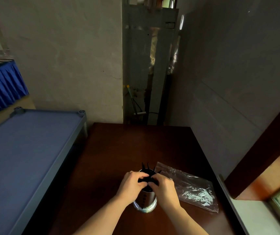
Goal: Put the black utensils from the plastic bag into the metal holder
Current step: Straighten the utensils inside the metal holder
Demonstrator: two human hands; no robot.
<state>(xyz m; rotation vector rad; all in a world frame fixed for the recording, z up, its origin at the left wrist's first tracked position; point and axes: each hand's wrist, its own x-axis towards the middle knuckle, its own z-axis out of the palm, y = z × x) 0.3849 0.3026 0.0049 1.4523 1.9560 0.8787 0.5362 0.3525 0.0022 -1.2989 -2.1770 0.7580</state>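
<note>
We found both hands over the mouth of the metal holder (145,200): the left hand (132,183) and right hand (163,188) each pinched the black utensils (146,178), whose tips stood in the holder. The plastic bag (191,187) lay flat just right of the holder, apparently emptied. We judged the utensils light, stiff and thin, best gripped mid-handle as a bundle.

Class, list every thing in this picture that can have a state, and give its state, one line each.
Holder: upright on the table, utensils sticking out of its top.
Utensils: in the holder, tips up, held by both hands.
Bag: lying flat on the table, right of the holder; looks empty.
Left hand: closed on the utensils.
Right hand: closed on the utensils.
Table: bears holder and bag.
</note>
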